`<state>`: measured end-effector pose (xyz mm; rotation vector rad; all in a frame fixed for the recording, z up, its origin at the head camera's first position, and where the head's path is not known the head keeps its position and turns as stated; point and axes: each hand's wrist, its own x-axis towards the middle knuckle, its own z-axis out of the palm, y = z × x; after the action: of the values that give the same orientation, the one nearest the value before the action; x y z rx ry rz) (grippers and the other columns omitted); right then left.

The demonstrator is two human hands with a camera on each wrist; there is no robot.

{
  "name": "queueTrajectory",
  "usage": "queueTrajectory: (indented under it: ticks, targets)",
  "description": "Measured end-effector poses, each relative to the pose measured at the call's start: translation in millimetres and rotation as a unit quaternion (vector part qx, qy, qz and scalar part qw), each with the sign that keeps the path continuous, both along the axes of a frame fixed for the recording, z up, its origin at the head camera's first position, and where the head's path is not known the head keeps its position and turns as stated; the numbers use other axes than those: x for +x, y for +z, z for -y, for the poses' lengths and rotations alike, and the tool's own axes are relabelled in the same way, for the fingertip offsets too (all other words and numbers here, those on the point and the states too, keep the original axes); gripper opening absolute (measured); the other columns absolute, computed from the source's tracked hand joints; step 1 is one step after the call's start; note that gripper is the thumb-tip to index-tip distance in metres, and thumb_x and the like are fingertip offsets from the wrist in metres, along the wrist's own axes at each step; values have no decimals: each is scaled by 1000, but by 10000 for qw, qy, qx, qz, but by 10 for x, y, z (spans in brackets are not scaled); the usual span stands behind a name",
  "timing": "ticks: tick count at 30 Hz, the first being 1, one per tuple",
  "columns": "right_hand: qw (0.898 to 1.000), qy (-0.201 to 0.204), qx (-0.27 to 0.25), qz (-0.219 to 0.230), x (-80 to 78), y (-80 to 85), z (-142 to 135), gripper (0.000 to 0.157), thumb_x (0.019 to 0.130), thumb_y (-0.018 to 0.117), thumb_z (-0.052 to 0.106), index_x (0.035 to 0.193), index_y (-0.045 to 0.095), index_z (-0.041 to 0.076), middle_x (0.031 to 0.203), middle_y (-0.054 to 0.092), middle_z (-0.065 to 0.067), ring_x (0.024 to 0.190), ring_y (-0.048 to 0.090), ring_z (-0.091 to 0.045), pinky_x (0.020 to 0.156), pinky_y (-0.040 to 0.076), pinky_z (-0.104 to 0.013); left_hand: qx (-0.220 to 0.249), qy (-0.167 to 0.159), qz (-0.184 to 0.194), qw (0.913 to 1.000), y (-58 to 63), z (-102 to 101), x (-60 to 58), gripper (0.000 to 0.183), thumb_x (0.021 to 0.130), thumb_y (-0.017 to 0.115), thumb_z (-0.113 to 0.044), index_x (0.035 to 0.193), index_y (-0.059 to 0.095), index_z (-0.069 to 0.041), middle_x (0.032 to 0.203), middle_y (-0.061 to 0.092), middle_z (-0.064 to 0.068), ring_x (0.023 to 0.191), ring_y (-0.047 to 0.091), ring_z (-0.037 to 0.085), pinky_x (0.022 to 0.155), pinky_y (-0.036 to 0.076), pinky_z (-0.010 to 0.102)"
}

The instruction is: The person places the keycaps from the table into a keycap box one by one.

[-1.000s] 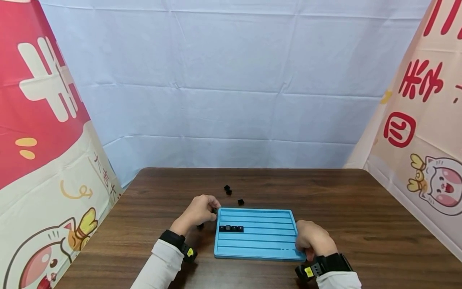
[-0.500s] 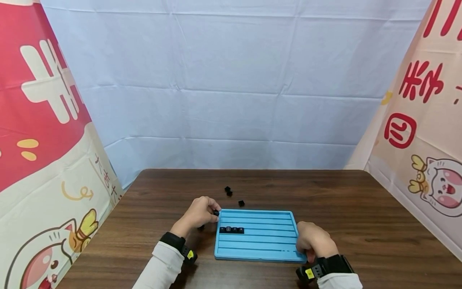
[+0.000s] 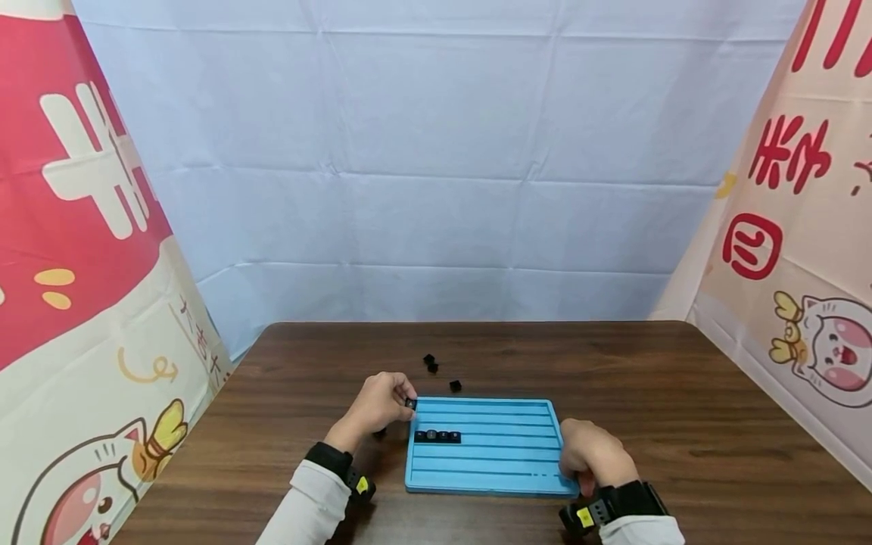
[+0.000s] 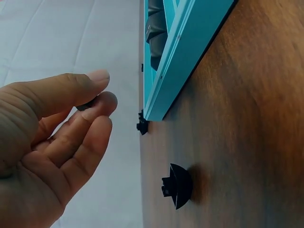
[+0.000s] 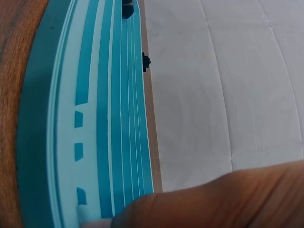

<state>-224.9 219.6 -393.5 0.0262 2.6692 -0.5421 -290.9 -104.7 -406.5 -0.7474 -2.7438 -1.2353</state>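
The thumb and forefinger of the left hand (image 3: pixel 375 401) pinch a small black keycap (image 3: pixel 411 404) just beside the far left corner of a blue tray (image 3: pixel 490 463); in the left wrist view the pads cover most of it. The right hand (image 3: pixel 594 452) grips the tray's right edge by its near right corner, fingers curled down.

The tray lies nearer the near edge of the table (image 3: pixel 688 393) than the far one, with a broad stretch of brown wood between it and the table's right edge, and more on its left beyond the left hand. Beyond the tray's far edge, close by, sits a single keycap (image 3: pixel 456 386); farther toward the table's far edge, a pair of keycaps (image 3: pixel 431 363) lie together. One more, a loose keycap (image 4: pixel 176 186), rests stem up to the left of the tray.

Long parallel grooves run across the tray. A row of four keycaps (image 3: pixel 437 437) stands against its left wall, about midway between far and near edges. Three short slots (image 5: pixel 79 151) continue the groove by the near right corner.

The left hand partly hides the loose keycap in the head view. The right fingertips are mostly out of sight, and the legends on the keycaps are too small to read.
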Motion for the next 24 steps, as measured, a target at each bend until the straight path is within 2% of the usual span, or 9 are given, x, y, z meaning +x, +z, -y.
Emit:
queueTrajectory:
  ticks: [8, 18, 24]
  targets:
    - [10000, -17, -64, 10, 12, 4, -7, 13, 78, 63, -7, 89, 57, -7, 44, 52, -9, 35, 51, -15, 36, 36, -25, 115, -86, -103, 9998, -5, -12, 19, 17, 74, 77, -3, 87, 66, -6, 80, 58, 0, 71, 56, 12, 66, 47, 28]
    - [10000, -8, -22, 14, -1, 0, -6, 15, 77, 63, -7, 90, 56, -7, 46, 55, -11, 36, 53, -16, 36, 37, -25, 155, -137, 115, 9997, -5, -29, 30, 15, 78, 73, 0, 90, 66, -5, 83, 58, 1, 74, 57, 13, 66, 48, 28]
    - [9999, -19, -92, 54, 4, 10, -14, 13, 77, 62, -7, 88, 56, -6, 46, 55, -11, 36, 52, -15, 36, 36, -24, 117, -149, 121, 9997, -9, -35, 10, 14, 79, 72, -1, 93, 68, -2, 83, 60, 0, 74, 58, 13, 65, 49, 28]
